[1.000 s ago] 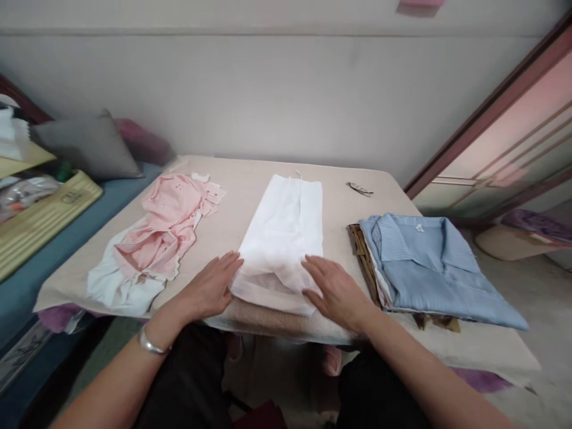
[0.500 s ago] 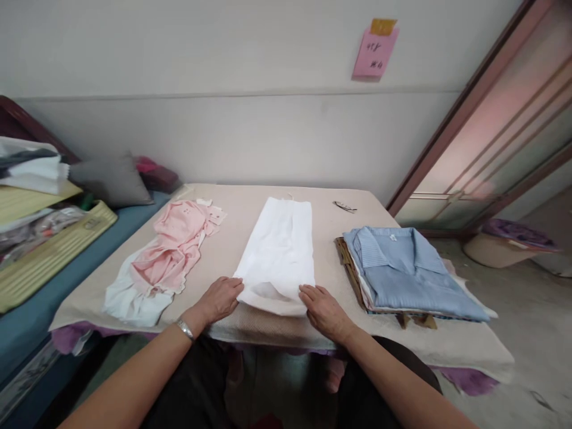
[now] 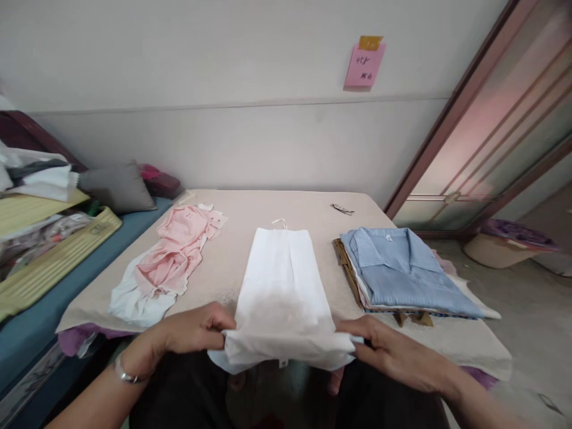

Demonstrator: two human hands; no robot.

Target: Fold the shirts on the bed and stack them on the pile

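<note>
A white garment [image 3: 279, 268], folded to a long strip, lies on the cloth-covered table [image 3: 308, 208] with its near end lifted over the front edge. My left hand [image 3: 199, 329] pinches the left corner of that end. At the right corner, my right hand [image 3: 373, 339] grips the same cloth between thumb and fingers. The raised end is turned over, and a small tag shows on it between my hands. A thin loop of string sticks out at the far end. What kind of garment it is, I cannot make out.
Crumpled pink and white clothes [image 3: 172, 256] lie on the left. To the right sits a folded stack topped by a blue collared shirt [image 3: 397, 268]. A pair of glasses [image 3: 342, 209] rests near the back. Behind stands a wall with a pink note [image 3: 364, 64].
Both hands have lifted the near end of the white garment and drawn it towards me. Its far end has slid nearer, away from the wall, and the hands are further apart.
</note>
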